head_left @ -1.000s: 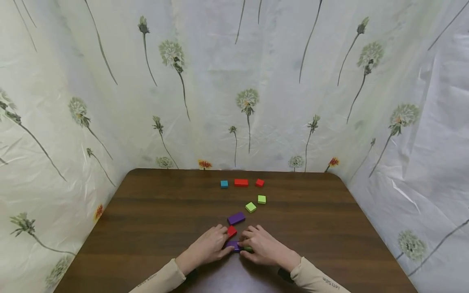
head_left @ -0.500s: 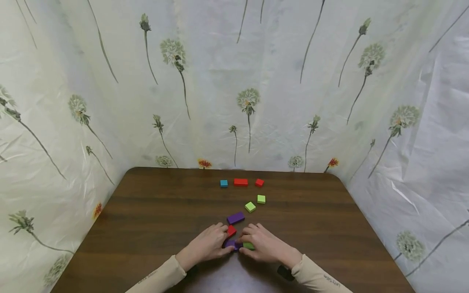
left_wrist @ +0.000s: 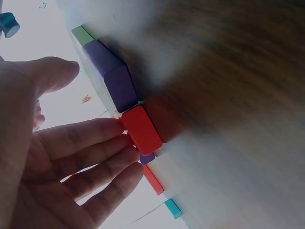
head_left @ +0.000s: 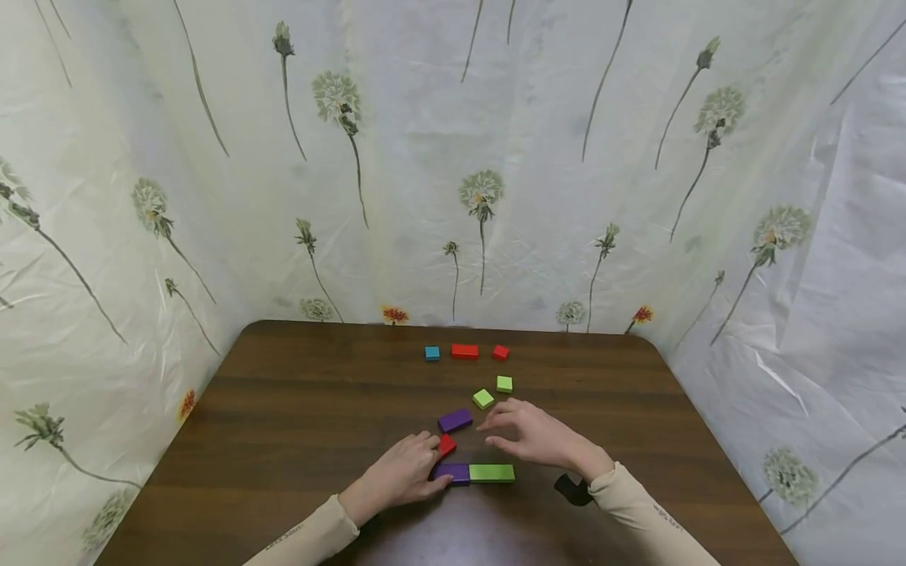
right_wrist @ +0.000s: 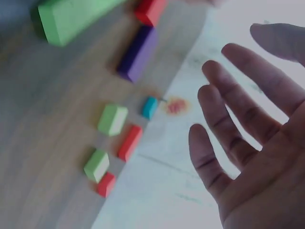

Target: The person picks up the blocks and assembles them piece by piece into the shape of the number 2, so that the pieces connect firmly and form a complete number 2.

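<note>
My left hand point(head_left: 399, 472) lies low over the table, its fingertips at a red block point(head_left: 447, 446). In the left wrist view those fingers are nearly straight, touching the red block's point(left_wrist: 142, 130) side, with the thumb spread away. The thumb tip overlaps the near edge of a purple block point(head_left: 459, 473) in the head view. End to end with that purple block lies a long green block point(head_left: 491, 473). My right hand point(head_left: 534, 434) hovers beyond the green block, fingers relaxed and holding nothing. A second purple block point(head_left: 454, 420) lies just left of its fingertips.
Two small light green blocks, one point(head_left: 484, 398) nearer and one point(head_left: 505, 384) farther, lie beyond the right hand. Near the table's far edge are a blue block point(head_left: 432, 354), a long red block point(head_left: 465, 352) and a small red block point(head_left: 501, 352). A floral curtain point(head_left: 403, 196) surrounds the wooden table point(head_left: 318, 393).
My right hand has come off the green block and moved away from me and to the right, uncovering that block. The left hand has stayed at the red and purple blocks.
</note>
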`<state>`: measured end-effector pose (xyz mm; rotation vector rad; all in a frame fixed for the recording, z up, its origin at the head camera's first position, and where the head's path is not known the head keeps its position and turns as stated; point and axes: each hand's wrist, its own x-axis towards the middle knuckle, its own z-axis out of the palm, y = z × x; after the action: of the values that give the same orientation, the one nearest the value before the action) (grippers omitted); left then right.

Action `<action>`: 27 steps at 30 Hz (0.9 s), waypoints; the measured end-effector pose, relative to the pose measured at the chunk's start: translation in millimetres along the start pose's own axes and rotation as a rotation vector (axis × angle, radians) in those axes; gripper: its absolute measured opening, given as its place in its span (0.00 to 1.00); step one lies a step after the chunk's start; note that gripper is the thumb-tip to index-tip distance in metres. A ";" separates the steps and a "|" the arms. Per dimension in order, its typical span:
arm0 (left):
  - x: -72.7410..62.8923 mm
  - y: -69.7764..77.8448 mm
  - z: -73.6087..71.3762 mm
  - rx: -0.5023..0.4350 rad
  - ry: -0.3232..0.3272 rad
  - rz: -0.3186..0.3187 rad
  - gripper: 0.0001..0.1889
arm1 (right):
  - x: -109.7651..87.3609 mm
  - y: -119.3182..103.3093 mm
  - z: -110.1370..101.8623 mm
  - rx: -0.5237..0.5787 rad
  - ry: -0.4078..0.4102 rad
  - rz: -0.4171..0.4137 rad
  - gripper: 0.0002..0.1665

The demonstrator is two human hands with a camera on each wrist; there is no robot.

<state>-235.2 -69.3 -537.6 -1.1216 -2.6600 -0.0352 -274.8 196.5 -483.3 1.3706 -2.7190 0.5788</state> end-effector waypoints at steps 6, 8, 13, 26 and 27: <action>-0.1 -1.1 -0.2 -0.002 0.025 0.010 0.20 | -2.2 18.1 -14.4 0.192 0.029 0.102 0.12; 0.2 -1.6 -0.2 -0.006 0.027 0.012 0.20 | -3.0 24.3 -13.3 0.220 0.026 0.133 0.13; 0.5 -3.0 -0.4 -0.009 0.014 0.011 0.20 | -2.6 38.0 -5.6 0.225 0.023 0.138 0.14; -1.3 -1.7 3.9 0.006 0.023 0.020 0.18 | -1.1 60.8 1.5 0.296 0.030 0.211 0.15; -1.4 -1.7 4.3 0.004 0.021 0.018 0.18 | 0.1 62.7 1.4 0.299 0.025 0.215 0.16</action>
<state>-236.4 -70.9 -541.9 -1.1375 -2.6300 -0.0376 -323.7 229.7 -503.9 1.1113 -2.8689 1.0464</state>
